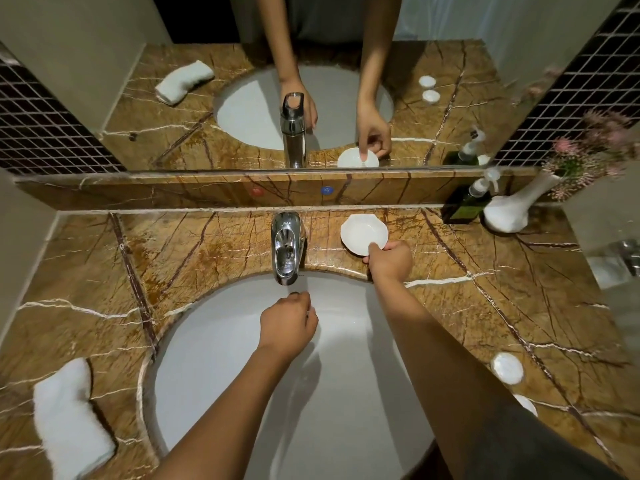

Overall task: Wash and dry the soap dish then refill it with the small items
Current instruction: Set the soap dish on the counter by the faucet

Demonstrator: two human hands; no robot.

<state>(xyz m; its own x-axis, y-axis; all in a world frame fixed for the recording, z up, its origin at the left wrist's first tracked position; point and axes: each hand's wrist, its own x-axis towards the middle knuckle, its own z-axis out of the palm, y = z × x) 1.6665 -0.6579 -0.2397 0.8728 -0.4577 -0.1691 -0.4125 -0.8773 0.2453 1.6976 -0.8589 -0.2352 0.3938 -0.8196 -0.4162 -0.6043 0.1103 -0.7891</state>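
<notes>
The white scalloped soap dish [362,232] sits empty on the brown marble counter, to the right of the chrome tap [286,249]. My right hand [389,261] pinches its near rim with thumb and fingers. My left hand [289,325] hovers over the white sink basin [214,358], just below the tap's spout, fingers curled; whether it holds anything I cannot tell. Two small round white items [507,368] [526,405] lie on the counter at the right, the nearer one partly hidden by my right arm.
A folded white towel [67,415] lies on the counter at the left. A dark green pump bottle [465,202] and a white vase [510,211] with pink flowers stand at the back right. The mirror [311,81] rises behind the backsplash.
</notes>
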